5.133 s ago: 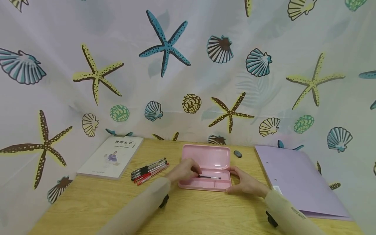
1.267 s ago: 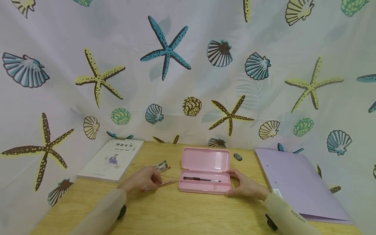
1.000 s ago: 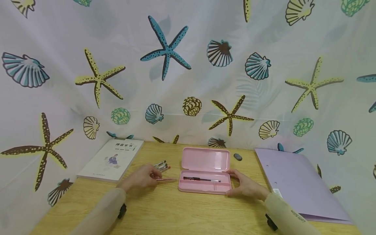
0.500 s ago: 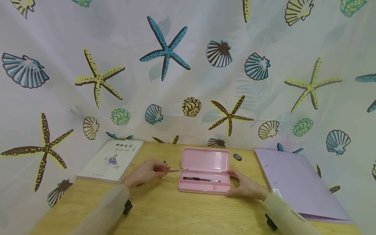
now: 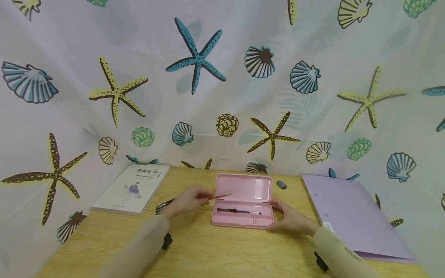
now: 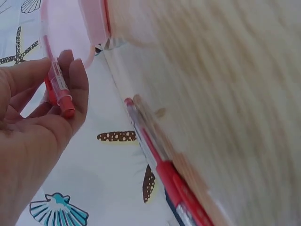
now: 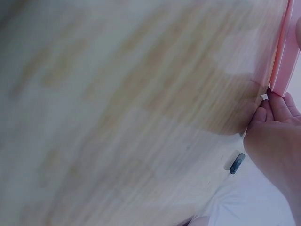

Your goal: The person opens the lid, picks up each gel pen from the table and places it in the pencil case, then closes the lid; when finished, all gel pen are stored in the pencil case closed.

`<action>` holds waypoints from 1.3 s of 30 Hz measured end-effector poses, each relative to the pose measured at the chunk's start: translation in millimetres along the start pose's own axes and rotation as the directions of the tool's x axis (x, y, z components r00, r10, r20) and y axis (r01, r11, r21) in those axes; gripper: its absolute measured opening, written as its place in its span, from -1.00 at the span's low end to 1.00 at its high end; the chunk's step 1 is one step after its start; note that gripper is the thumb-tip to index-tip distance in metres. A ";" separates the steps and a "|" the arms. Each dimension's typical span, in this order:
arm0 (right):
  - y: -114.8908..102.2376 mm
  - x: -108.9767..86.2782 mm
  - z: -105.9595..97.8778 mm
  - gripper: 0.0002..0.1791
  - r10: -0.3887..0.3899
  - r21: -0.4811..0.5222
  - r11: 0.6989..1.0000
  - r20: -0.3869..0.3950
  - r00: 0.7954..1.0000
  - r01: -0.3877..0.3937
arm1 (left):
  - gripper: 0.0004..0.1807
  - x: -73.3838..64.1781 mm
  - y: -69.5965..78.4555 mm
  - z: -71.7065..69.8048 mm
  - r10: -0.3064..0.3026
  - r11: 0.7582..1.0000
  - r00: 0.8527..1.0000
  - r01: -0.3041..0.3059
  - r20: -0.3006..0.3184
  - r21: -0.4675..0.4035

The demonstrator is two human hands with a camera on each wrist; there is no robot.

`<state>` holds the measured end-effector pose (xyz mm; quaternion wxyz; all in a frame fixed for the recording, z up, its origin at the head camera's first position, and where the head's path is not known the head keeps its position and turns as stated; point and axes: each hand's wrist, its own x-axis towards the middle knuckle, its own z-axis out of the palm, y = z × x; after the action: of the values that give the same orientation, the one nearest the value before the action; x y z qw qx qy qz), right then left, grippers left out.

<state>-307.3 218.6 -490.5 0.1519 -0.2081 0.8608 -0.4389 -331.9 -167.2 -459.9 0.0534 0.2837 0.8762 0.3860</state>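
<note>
A pink pencil case (image 5: 242, 221) stands with its lid (image 5: 240, 187) raised, and a dark-gripped pen (image 5: 236, 211) lies in its long compartment. My left hand (image 5: 189, 200) pinches a red pen (image 6: 59, 84) between thumb and fingers, in the air by the case's left side. In the head view, the pen's thin tip overlaps the lid. My right hand (image 5: 292, 219) holds the right end of the case, thumb at the front corner and fingers at the hinge side. The right wrist view shows those fingers against the case's wall (image 7: 284, 52).
Behind my left hand lie other pens, partly hidden: a black one (image 5: 162, 206) and, in the left wrist view, a red one (image 6: 181, 188). A white book (image 5: 130, 189) is at the left, a purple folder (image 5: 354, 216) at the right. A small grey eraser-like piece (image 5: 281, 184) sits behind the case.
My left hand let go of the pen inside the case, went to the pens at the left, picked up a red one and carried it right towards the case. My right hand stayed.
</note>
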 end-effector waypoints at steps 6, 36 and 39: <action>-0.4 0.2 1.0 -0.10 0.013 0.010 1.000 -0.001 1.000 -0.013 | -0.69 9.0 2.8 11.3 -0.035 0.999 0.999 0.035 -0.007 0.023; 1.6 1.3 -0.3 -0.09 0.011 -0.014 1.000 -0.002 1.000 -0.011 | -0.81 39.2 23.8 43.8 -0.011 0.996 0.991 0.021 -0.130 0.082; 0.8 1.8 -0.4 -0.08 0.013 -0.008 1.000 0.001 1.000 -0.013 | -0.82 42.3 24.6 48.4 0.006 0.995 0.993 0.005 -0.119 0.097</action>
<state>-309.2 218.4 -491.1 0.1544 -0.2034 0.8638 -0.4343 -340.9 -99.9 -470.9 -0.0130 0.2626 0.8954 0.3594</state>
